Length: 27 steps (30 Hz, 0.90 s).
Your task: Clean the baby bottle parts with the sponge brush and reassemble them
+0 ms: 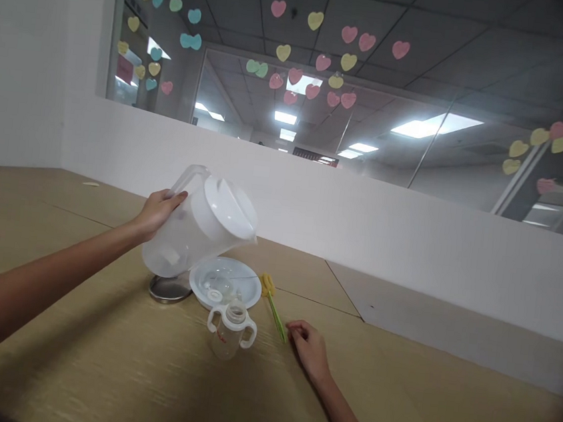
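Observation:
My left hand (pixel 160 213) is wrapped round the handle of a translucent white pitcher (pixel 199 229) with a white lid. The pitcher is raised and tilted, its spout pointing right. Below and in front of the spout, a clear baby bottle (pixel 230 332) with two white handles stands upright on the table, its mouth uncovered. Loosely curled and holding nothing, my right hand (pixel 308 349) rests on the table, close to the green handle of a brush (pixel 276 316) with a yellow head.
Behind the bottle sits a pale bowl (pixel 251 295) with clear and white parts in it. A round metal dish (pixel 166 296) lies under the pitcher. The wooden table (pixel 109 361) meets a white wall (pixel 312 207) with a window above, covered in heart-shaped notes.

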Motion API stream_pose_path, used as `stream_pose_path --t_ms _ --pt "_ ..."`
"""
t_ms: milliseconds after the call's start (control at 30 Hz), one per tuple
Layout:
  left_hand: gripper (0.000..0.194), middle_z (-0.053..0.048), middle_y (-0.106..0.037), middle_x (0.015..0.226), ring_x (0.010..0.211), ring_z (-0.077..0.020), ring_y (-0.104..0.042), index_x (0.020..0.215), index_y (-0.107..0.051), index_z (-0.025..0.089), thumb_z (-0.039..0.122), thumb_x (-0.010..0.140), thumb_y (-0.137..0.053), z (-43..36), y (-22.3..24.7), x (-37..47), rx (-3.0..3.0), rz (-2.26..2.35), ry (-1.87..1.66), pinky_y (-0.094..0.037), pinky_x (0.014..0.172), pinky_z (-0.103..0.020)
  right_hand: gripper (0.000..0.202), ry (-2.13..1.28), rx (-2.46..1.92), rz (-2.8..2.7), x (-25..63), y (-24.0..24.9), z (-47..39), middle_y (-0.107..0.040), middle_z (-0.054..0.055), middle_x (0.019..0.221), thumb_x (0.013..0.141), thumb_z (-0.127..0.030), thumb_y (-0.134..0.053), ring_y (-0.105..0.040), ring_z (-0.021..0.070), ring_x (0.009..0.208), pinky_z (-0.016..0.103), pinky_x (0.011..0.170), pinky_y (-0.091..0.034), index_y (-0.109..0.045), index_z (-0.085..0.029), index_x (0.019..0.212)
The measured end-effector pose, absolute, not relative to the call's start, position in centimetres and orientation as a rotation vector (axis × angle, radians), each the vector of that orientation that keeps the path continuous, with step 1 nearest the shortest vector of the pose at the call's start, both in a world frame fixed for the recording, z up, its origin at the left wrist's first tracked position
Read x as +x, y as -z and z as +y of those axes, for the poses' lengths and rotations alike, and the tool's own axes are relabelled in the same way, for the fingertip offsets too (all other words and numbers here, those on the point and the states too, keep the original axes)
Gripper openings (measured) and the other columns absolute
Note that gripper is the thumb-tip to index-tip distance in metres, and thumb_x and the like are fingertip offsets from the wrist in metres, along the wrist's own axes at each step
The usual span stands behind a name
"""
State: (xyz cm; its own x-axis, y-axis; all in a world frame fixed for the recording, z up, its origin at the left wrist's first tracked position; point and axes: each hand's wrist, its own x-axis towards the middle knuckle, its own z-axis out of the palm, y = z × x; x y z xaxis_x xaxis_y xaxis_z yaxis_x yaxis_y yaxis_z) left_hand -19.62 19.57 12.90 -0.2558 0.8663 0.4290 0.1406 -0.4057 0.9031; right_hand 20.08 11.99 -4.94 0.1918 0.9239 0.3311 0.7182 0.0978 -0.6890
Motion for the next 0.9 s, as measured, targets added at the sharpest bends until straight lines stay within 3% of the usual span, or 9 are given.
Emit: stream_pose_path --t_ms 267,700,900 --pt "0.021 0.003 -0.052 0.061 0.061 -0.0128 -0.047 0.064 -0.047 0.018 0.037 0.072 -0.053 16.8 -15.2 -19.0 2.143 1.406 -1.674 -0.032 0.057 -0.022 0.032 -0.306 -1.691 -1.573 20.2 5.1 12.2 -0.064 0.007 0.073 0.066 -0.030 -0.039 -0.058 0.0196 0.069 0.028 0.066 -0.041 -0.064 -0.015 0.079" --pt "0.011 0.005 -0.049 0.058 0.057 -0.0116 -0.044 0.068 -0.046 0.018 0.028 0.073 -0.047 15.1 -14.7 -17.4 2.302 1.332 -1.572 -0.029 0.054 -0.021 0.034 -0.265 -1.703 -1.611 20.0 4.9 12.0 -0.064 0.007 0.072 0.067 -0.030 -0.037 -0.057 0.0188 0.067 0.027 0.063 -0.039 -0.064 -0.015 0.080" --pt "0.018 0.004 -0.052 0.062 0.063 -0.0114 -0.048 0.067 -0.049 0.017 0.034 0.074 -0.052 17.4 -12.6 -20.4 2.120 1.471 -1.736 -0.032 0.058 -0.020 0.035 -0.242 -1.695 -1.641 19.9 5.1 12.0 -0.063 0.006 0.071 0.068 -0.031 -0.036 -0.056 0.0186 0.066 0.027 0.063 -0.038 -0.064 -0.014 0.081"
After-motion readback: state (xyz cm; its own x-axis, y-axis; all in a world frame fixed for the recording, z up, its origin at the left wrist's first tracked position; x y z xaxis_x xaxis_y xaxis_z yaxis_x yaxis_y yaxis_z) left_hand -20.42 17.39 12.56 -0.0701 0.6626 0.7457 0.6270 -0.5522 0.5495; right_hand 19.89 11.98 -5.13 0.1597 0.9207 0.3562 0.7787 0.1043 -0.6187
